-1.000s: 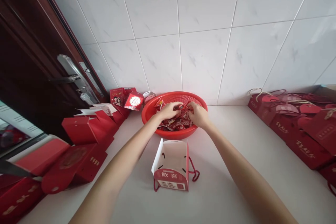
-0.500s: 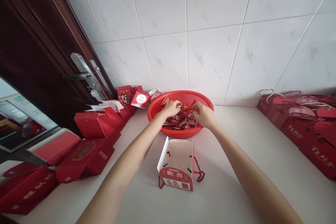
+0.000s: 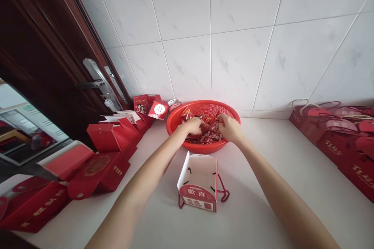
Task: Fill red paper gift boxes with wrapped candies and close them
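Note:
A red plastic basket (image 3: pixel 201 149) stands against the wall, holding many small red wrapped candies (image 3: pixel 210 138). Both of my hands are inside it. My left hand (image 3: pixel 195 126) reaches down among the candies at the basket's middle left, its fingers curled and their tips partly hidden. On the right side, my right hand (image 3: pixel 229 127) has its fingers bent inward, closed on a red wrapper. Just in front of the basket sits an open red and white gift box (image 3: pixel 198 192), its lid up, its white inside showing, with dark red rope handles at its sides.
Several red gift boxes with raised lids (image 3: pixel 99 171) line the left side. Smaller red boxes (image 3: pixel 158 109) stand at the back beside the basket. Red boxes with cord handles (image 3: pixel 330 144) fill the right edge. A dark door with a metal handle (image 3: pixel 99 81) is at left.
My left hand has moved slightly right and lower into the candies, its fingers curling further in. My right hand has stayed at the right side of the basket. The view has shifted slightly.

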The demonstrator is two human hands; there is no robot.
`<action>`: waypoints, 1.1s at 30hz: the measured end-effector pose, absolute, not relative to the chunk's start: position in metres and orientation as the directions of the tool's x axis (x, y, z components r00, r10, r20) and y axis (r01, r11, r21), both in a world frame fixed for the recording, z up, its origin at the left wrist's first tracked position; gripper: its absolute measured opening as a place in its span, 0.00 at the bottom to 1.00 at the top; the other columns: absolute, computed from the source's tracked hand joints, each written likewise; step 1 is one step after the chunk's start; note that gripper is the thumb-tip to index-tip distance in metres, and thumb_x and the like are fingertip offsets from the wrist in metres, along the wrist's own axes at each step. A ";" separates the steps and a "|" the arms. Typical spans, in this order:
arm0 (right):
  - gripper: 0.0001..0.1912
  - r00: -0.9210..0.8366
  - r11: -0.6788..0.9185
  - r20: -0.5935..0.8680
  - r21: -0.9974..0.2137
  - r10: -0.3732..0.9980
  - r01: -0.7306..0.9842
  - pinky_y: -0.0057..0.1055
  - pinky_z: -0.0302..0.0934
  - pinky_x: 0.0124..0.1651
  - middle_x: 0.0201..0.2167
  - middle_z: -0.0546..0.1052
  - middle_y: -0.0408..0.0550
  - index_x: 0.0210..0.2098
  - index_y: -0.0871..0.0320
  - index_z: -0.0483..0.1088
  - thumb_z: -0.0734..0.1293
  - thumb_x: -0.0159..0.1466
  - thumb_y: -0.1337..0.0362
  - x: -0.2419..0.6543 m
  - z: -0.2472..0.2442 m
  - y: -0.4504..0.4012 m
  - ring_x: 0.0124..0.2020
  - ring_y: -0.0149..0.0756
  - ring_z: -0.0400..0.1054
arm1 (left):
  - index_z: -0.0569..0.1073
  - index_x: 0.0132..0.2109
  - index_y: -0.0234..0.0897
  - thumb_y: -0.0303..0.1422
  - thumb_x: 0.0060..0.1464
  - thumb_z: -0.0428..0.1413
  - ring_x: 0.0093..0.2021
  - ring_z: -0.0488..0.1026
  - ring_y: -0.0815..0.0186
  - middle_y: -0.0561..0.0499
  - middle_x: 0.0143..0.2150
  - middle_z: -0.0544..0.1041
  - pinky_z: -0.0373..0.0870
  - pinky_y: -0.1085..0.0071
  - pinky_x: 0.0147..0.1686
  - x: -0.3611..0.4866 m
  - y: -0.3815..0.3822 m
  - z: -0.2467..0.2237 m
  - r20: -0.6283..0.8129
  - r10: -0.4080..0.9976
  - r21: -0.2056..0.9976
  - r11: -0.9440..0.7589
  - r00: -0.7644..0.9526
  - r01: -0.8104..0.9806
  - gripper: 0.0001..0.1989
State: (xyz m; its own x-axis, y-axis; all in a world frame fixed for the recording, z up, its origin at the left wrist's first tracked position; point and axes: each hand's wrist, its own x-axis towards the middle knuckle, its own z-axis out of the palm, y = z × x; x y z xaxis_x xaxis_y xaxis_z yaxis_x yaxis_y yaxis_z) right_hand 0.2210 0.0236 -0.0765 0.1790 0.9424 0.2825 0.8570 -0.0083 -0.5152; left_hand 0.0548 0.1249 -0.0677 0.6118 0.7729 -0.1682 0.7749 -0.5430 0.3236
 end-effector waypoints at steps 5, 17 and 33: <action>0.17 0.185 -0.017 0.277 -0.514 0.943 0.858 0.31 0.61 0.39 0.48 0.79 0.51 0.49 0.56 0.70 0.60 0.63 0.73 0.220 -0.076 0.023 0.46 0.43 0.73 | 0.80 0.46 0.39 0.23 0.36 0.61 0.45 0.78 0.51 0.40 0.50 0.80 0.73 0.66 0.40 0.049 0.133 -0.071 -0.179 0.838 0.293 -0.455 0.515 0.841 0.25; 0.13 0.154 0.102 0.308 -0.675 0.939 0.730 0.31 0.63 0.40 0.42 0.80 0.49 0.49 0.56 0.68 0.64 0.65 0.60 0.224 -0.077 0.026 0.40 0.38 0.74 | 0.72 0.59 0.36 0.35 0.57 0.59 0.37 0.77 0.64 0.47 0.40 0.81 0.74 0.70 0.38 0.059 0.110 -0.049 0.141 0.693 0.745 -0.545 0.708 0.385 0.23; 0.22 0.278 0.265 0.175 -0.906 0.945 -0.330 0.38 0.71 0.45 0.31 0.80 0.45 0.35 0.54 0.69 0.78 0.45 0.54 0.234 -0.070 0.031 0.35 0.41 0.77 | 0.80 0.28 0.41 0.28 0.33 0.66 0.33 0.77 0.59 0.53 0.31 0.81 0.70 0.70 0.33 0.052 0.123 -0.067 -0.239 0.655 0.553 -0.515 0.717 0.655 0.09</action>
